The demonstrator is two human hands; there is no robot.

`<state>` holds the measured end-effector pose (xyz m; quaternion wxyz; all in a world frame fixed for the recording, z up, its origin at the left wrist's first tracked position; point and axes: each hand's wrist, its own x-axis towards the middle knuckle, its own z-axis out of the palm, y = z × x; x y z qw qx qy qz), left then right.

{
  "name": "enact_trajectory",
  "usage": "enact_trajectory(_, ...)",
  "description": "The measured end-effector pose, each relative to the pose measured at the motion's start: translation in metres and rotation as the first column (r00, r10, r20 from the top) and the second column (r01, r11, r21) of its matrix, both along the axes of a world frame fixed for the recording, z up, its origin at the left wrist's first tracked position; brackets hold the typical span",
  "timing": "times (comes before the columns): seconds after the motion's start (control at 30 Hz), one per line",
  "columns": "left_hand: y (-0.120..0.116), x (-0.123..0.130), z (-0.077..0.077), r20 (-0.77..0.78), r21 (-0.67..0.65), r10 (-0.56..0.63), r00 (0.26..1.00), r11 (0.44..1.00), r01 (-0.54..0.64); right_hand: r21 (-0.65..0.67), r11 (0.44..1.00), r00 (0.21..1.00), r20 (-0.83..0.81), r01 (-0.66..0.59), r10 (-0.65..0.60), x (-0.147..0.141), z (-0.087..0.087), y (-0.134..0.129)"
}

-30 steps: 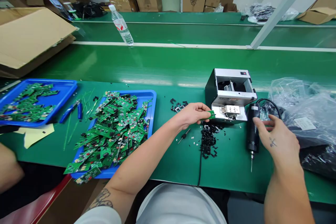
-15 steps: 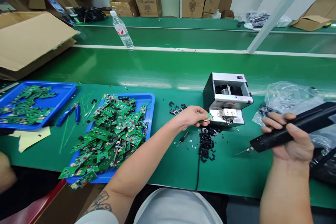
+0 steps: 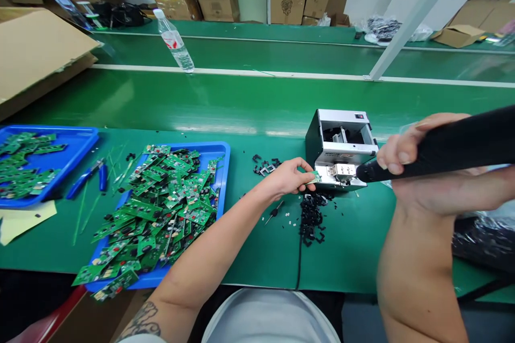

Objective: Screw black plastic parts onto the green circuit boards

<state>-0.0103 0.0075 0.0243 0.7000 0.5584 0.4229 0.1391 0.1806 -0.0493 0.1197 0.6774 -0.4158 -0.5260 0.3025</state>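
Between left fingers [image 3: 304, 172]: green board [image 3: 316, 177], pinched tight | right fingers [image 3: 396, 153]: clamped around black electric screwdriver [image 3: 454, 142], near metal machine [image 3: 341, 123] | risk: a screwdriver bump could have knocked board loose

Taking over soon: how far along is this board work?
Done, seemingly: black plastic scraps lie heaped beside the benchtop machine. In hand: the left hand holds a green circuit board at it, the right hand grips a black electric screwdriver. Left: boards piled in the nearer blue tray, finished or not cannot be told.
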Motion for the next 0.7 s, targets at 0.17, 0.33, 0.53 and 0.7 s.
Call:
enact_trajectory(0.17, -0.003, 0.002, 0.006, -0.002, -0.003, 0.018, 1.000, 1.000, -0.018, 0.056, 0.997, 0.998, -0.010, -0.062, 0.063, -0.008, -0.009, 0.008)
enact_trajectory(0.33, -0.004, 0.002, 0.003, 0.010, 0.015, 0.018, 1.000, 1.000, -0.018, 0.001, 0.999, 0.999, 0.007, -0.033, 0.033, -0.010, -0.010, 0.009)
enact_trajectory(0.53, -0.004, 0.004, -0.006, 0.027, 0.037, 0.011, 1.000, 0.999, -0.012, -0.036, 0.999, 1.000, -0.018, -0.024, 0.024, -0.012, -0.010, 0.008)
enact_trajectory(0.7, -0.005, 0.007, -0.008, 0.038, 0.047, 0.035, 0.999, 0.998, -0.037, -0.090, 0.995, 0.999, 0.003, -0.036, 0.036, -0.011, -0.013, 0.006)
